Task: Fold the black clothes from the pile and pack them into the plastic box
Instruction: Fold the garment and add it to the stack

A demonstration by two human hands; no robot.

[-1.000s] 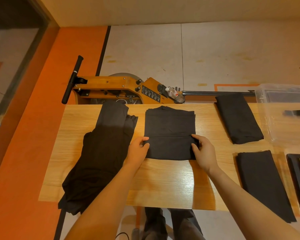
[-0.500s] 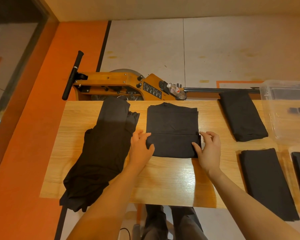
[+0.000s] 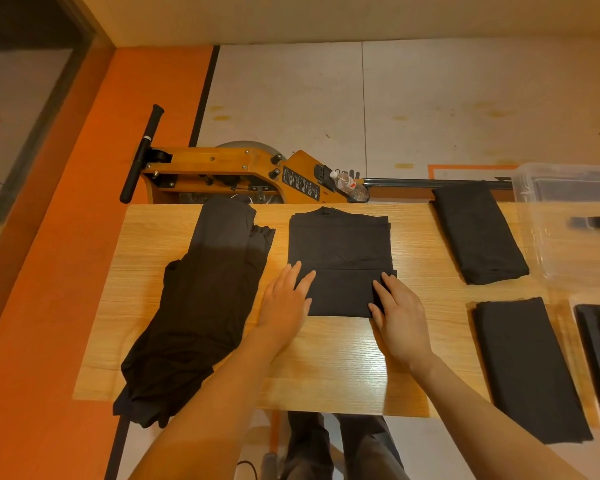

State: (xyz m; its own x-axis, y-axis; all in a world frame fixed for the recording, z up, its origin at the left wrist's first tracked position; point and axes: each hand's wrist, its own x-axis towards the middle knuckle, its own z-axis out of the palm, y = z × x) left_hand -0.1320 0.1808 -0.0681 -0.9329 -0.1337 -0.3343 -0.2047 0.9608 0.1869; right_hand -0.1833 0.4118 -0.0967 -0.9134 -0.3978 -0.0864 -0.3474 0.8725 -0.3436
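The left hand (image 3: 286, 301) and right hand (image 3: 400, 311) are lying flat, fingers straight, pressing the turned-up near flap of the half-folded black garment (image 3: 340, 251) at the middle of the pale wooden table (image 3: 340, 362). The loose pile of black clothes (image 3: 194, 306) is sitting at nine o'clock, the clear plastic box (image 3: 534, 202) at two o'clock. In my judgement, uneven pressure is risking a skewed crease, and the slippery fabric may be sliding apart when lifted.
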